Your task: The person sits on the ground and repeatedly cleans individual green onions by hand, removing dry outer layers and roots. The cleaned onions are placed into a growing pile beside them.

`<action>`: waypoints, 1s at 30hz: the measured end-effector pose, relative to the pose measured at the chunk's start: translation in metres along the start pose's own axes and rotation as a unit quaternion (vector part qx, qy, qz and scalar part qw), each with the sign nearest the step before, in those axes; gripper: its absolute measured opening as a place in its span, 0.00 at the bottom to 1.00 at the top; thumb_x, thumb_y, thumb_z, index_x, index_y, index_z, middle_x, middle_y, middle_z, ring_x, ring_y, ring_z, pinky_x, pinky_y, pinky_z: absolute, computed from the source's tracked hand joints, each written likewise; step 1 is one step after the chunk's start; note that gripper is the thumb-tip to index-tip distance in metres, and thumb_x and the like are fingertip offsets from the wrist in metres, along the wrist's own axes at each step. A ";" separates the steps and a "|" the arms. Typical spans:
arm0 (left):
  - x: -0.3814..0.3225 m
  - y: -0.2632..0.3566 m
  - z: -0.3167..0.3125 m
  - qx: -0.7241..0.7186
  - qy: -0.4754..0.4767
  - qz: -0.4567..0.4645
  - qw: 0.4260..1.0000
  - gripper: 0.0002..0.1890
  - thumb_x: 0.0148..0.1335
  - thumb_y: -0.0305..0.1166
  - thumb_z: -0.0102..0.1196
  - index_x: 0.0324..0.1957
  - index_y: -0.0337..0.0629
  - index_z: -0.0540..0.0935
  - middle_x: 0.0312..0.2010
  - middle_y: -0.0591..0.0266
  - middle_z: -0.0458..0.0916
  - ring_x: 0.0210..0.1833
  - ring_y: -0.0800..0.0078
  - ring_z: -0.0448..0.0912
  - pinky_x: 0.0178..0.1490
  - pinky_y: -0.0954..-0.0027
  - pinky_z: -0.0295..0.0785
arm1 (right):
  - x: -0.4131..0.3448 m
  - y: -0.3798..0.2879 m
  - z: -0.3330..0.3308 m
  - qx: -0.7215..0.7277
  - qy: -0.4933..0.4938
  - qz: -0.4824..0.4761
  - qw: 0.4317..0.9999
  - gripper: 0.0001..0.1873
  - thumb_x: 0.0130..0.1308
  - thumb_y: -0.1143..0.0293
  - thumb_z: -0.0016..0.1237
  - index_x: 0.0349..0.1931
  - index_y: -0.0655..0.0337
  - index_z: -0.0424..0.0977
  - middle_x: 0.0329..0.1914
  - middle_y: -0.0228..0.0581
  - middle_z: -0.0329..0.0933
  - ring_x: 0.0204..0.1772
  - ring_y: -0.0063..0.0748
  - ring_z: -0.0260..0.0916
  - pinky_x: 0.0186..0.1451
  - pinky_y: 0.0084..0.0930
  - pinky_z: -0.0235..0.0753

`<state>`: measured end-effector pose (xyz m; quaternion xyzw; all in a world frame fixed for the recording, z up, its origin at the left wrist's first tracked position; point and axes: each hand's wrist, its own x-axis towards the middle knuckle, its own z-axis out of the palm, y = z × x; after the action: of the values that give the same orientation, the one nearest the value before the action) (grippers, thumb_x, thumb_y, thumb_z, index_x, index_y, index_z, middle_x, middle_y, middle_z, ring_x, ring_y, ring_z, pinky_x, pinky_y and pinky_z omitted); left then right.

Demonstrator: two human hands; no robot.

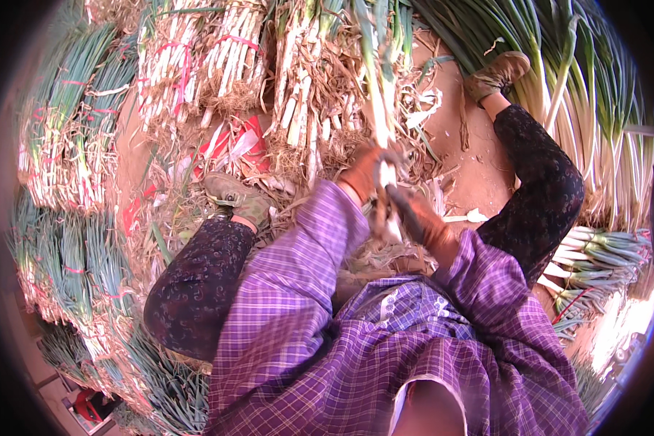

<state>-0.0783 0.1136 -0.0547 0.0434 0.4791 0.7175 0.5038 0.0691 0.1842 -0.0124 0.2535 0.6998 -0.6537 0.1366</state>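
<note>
My left hand (366, 168), in an orange work glove with a dark palm, grips the white shank of a large green onion (379, 109). Its green leaves point away from me, and its root end hangs towards my lap. My right hand (422, 215), gloved alike, is closed at the lower shank just below the left one. Motion blurs the fingers and the root end, so the exact finger grip is hard to make out. Dry outer skins (381, 261) lie beneath the hands. Just beyond them rests a pile of untrimmed green onions (305, 82) with brown roots and withered leaves.
Bundles tied with pink bands (231, 49) stand ahead and along the left (76, 136). Long green onions (583, 120) lean at the right, above smaller bundles (594, 261). My shoes (234, 196) flank the littered floor (474, 158). Red plastic (250, 141) lies among the peelings.
</note>
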 end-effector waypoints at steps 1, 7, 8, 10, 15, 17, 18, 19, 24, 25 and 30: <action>-0.004 -0.018 0.003 -0.051 0.002 -0.047 0.998 0.10 0.44 0.15 0.58 0.32 0.35 0.78 0.30 0.54 0.80 0.37 0.62 0.82 0.41 0.64 0.81 | -0.006 0.004 0.007 0.083 -0.008 0.027 0.996 0.35 0.65 0.37 0.41 0.49 0.65 0.73 0.33 0.38 0.75 0.38 0.28 0.69 0.44 0.28 0.70; 0.010 -0.010 0.020 -0.144 -0.054 0.037 0.987 0.13 0.46 0.15 0.58 0.37 0.33 0.78 0.30 0.56 0.81 0.30 0.67 0.82 0.35 0.70 0.79 | -0.009 0.018 -0.001 0.152 0.087 -0.059 0.983 0.17 0.66 0.64 0.52 0.48 0.69 0.70 0.35 0.37 0.76 0.37 0.26 0.69 0.43 0.24 0.71; 0.014 0.001 0.024 -0.124 -0.054 0.068 0.989 0.14 0.46 0.16 0.59 0.38 0.34 0.78 0.30 0.56 0.81 0.30 0.68 0.81 0.33 0.70 0.78 | -0.010 0.017 -0.012 0.075 0.116 -0.076 0.988 0.18 0.65 0.65 0.53 0.48 0.69 0.70 0.35 0.38 0.76 0.38 0.27 0.70 0.43 0.24 0.71; 0.015 0.025 0.018 0.012 -0.022 0.095 0.995 0.15 0.47 0.19 0.59 0.40 0.35 0.78 0.33 0.57 0.78 0.32 0.69 0.80 0.33 0.70 0.80 | -0.008 0.013 -0.034 -0.169 0.262 -0.149 0.938 0.18 0.60 0.68 0.55 0.47 0.68 0.72 0.37 0.45 0.77 0.38 0.40 0.74 0.44 0.32 0.73; 0.018 0.051 -0.027 0.005 0.080 0.025 0.996 0.19 0.48 0.16 0.56 0.45 0.35 0.73 0.43 0.55 0.72 0.40 0.63 0.80 0.45 0.60 0.85 | -0.007 0.005 -0.066 -0.260 0.375 -0.172 0.873 0.12 0.58 0.71 0.54 0.40 0.69 0.74 0.37 0.51 0.75 0.42 0.54 0.73 0.46 0.39 0.72; 0.031 0.043 -0.038 -0.117 -0.019 0.009 0.993 0.19 0.48 0.15 0.55 0.45 0.35 0.74 0.44 0.53 0.73 0.49 0.54 0.78 0.53 0.47 0.80 | 0.001 0.007 -0.055 -0.202 0.330 -0.111 0.916 0.13 0.62 0.67 0.52 0.40 0.70 0.74 0.37 0.49 0.76 0.37 0.47 0.75 0.43 0.35 0.74; 0.036 0.035 -0.040 -0.124 -0.050 -0.012 0.991 0.19 0.50 0.16 0.55 0.47 0.35 0.74 0.49 0.49 0.74 0.54 0.47 0.76 0.56 0.43 0.76 | 0.003 0.009 -0.050 -0.058 0.276 -0.073 0.956 0.14 0.64 0.65 0.51 0.41 0.70 0.74 0.37 0.47 0.77 0.34 0.41 0.76 0.40 0.33 0.74; 0.042 0.025 -0.037 -0.124 -0.032 -0.035 0.991 0.19 0.50 0.16 0.55 0.47 0.35 0.74 0.49 0.49 0.74 0.54 0.47 0.76 0.57 0.43 0.76 | 0.005 0.010 -0.043 0.100 0.206 -0.025 0.973 0.16 0.66 0.63 0.49 0.41 0.70 0.74 0.36 0.46 0.78 0.32 0.35 0.77 0.38 0.32 0.75; 0.043 -0.019 -0.016 -0.224 -0.070 -0.050 0.971 0.17 0.52 0.16 0.54 0.47 0.37 0.76 0.36 0.54 0.77 0.41 0.57 0.78 0.48 0.57 0.78 | 0.004 0.017 -0.022 0.225 0.186 0.063 0.954 0.17 0.68 0.62 0.46 0.45 0.69 0.75 0.29 0.37 0.77 0.30 0.26 0.74 0.33 0.24 0.71; 0.042 -0.023 -0.011 -0.259 -0.114 -0.050 0.958 0.16 0.53 0.17 0.54 0.46 0.37 0.76 0.32 0.57 0.76 0.34 0.62 0.77 0.43 0.60 0.78 | 0.002 0.018 -0.021 0.156 0.203 0.075 0.964 0.17 0.68 0.62 0.46 0.46 0.68 0.74 0.28 0.37 0.76 0.30 0.25 0.73 0.33 0.23 0.71; 0.033 -0.027 0.018 -0.174 -0.072 -0.075 0.979 0.24 0.54 0.21 0.55 0.55 0.35 0.72 0.36 0.50 0.81 0.37 0.59 0.81 0.42 0.61 0.79 | -0.016 0.020 -0.009 0.189 0.136 -0.004 0.972 0.15 0.68 0.64 0.45 0.44 0.68 0.74 0.28 0.32 0.74 0.28 0.22 0.67 0.30 0.23 0.67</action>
<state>-0.0669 0.1513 -0.0787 -0.0295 0.3115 0.7448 0.5893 0.0943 0.1911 -0.0200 0.3586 0.5765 -0.7341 -0.0127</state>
